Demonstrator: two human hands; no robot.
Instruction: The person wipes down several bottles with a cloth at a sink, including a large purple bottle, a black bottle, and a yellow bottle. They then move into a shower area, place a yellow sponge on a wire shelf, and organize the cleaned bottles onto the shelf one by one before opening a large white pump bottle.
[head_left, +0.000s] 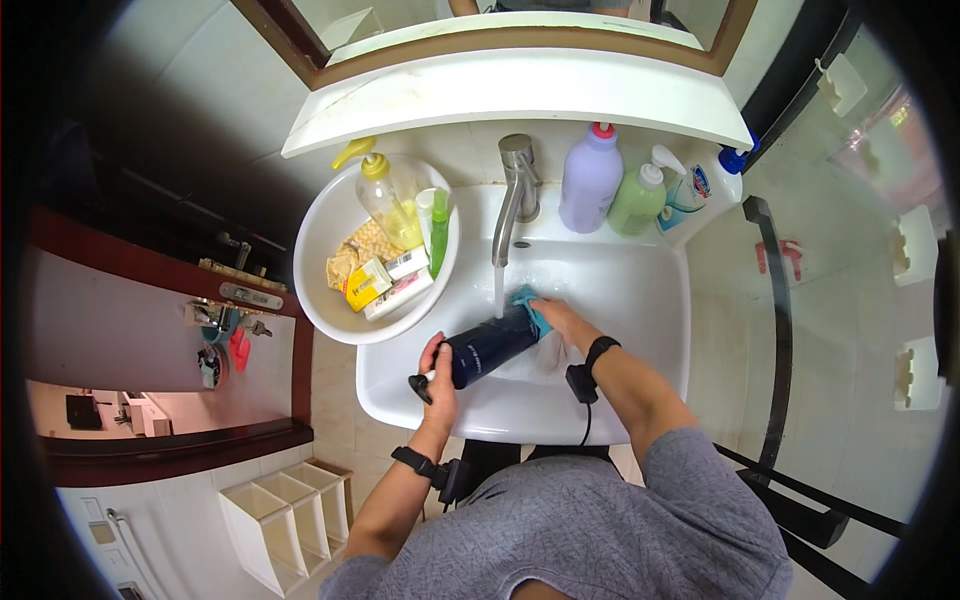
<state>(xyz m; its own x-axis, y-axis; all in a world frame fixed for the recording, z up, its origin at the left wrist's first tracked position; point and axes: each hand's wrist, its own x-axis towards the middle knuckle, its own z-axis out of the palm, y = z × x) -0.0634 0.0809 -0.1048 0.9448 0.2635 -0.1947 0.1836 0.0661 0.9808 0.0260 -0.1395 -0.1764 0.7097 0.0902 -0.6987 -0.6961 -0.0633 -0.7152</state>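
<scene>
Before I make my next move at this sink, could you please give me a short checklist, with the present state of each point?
1. Left hand has a grip on the dark blue bottle: ok, it holds the near end.
2. Right hand has the blue cloth against the bottle: ok, at the far end.
3. Water is running: ok, a stream falls from the faucet.
4. Purple bottle and green bottle stand upright: ok, to the right of the faucet.
5. White basin sits firmly: cannot tell, its support is hidden.
</scene>
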